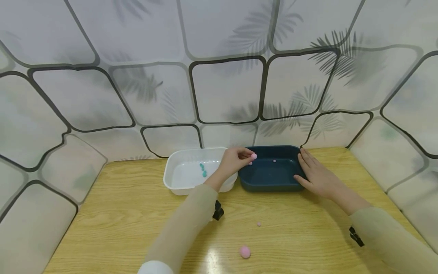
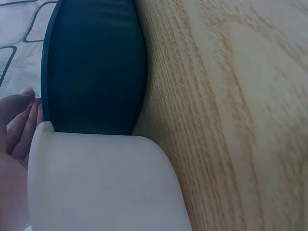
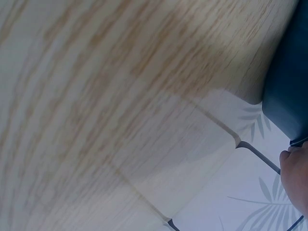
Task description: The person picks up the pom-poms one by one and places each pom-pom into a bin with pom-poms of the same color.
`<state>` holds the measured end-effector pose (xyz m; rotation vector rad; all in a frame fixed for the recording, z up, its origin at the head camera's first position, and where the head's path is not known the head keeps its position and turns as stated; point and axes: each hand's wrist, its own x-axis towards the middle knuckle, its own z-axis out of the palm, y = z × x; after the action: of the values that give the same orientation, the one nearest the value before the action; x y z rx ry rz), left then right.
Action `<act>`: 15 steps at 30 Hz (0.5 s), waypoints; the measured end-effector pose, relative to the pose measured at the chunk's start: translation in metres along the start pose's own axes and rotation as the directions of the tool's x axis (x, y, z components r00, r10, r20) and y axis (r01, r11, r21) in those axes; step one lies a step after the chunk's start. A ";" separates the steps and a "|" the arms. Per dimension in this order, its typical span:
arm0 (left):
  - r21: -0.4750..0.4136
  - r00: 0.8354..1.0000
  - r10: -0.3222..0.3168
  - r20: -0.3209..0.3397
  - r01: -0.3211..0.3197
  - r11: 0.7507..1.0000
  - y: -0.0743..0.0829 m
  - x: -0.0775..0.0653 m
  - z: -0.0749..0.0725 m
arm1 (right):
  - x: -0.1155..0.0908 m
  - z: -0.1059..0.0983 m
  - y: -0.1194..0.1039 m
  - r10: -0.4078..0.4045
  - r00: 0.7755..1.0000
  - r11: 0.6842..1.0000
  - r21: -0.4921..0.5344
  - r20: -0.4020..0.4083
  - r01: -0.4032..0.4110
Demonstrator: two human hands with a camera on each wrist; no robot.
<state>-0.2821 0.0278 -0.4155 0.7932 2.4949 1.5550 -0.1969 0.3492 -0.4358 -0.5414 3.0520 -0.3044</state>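
My left hand (image 1: 230, 163) pinches a pink ball (image 1: 254, 156) between thumb and fingertips, above the left end of a dark blue tray (image 1: 273, 188). Inside that tray lie two small pink balls (image 1: 274, 161). With its fingers nearly straight, my right hand (image 1: 319, 178) rests on the tray's right rim. Under my left wrist stands a white tray (image 1: 178, 189) holding several teal balls (image 1: 204, 173). The left wrist view has the left hand (image 2: 17, 130) at its edge, the ball out of sight. Only part of the right hand (image 3: 296, 175) appears in the right wrist view.
On the wooden table (image 1: 130, 217), a larger pink ball (image 1: 245, 252) lies near the front, and a tiny pink ball (image 1: 259, 224) lies farther back. The two trays stand side by side against a patterned backdrop (image 1: 226, 91) that also rises at both sides.
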 end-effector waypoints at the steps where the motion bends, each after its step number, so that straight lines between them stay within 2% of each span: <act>1: 0.002 1.000 -0.007 0.000 0.007 1.000 0.000 0.001 0.001 | 0.000 0.000 0.000 0.000 1.000 1.000 0.001 0.001 0.000; 5: 0.023 0.999 -0.033 -0.003 0.033 0.999 0.001 0.002 0.003 | 0.000 0.001 0.000 0.000 1.000 1.000 -0.001 0.003 0.000; 15: 0.061 0.999 -0.041 -0.007 0.041 0.997 0.001 0.005 0.005 | 0.000 0.000 0.001 -0.006 1.000 1.000 0.000 0.002 0.006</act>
<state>-0.2839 0.0344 -0.4157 0.7414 2.5570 1.4762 -0.1975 0.3497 -0.4363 -0.5508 3.0490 -0.3034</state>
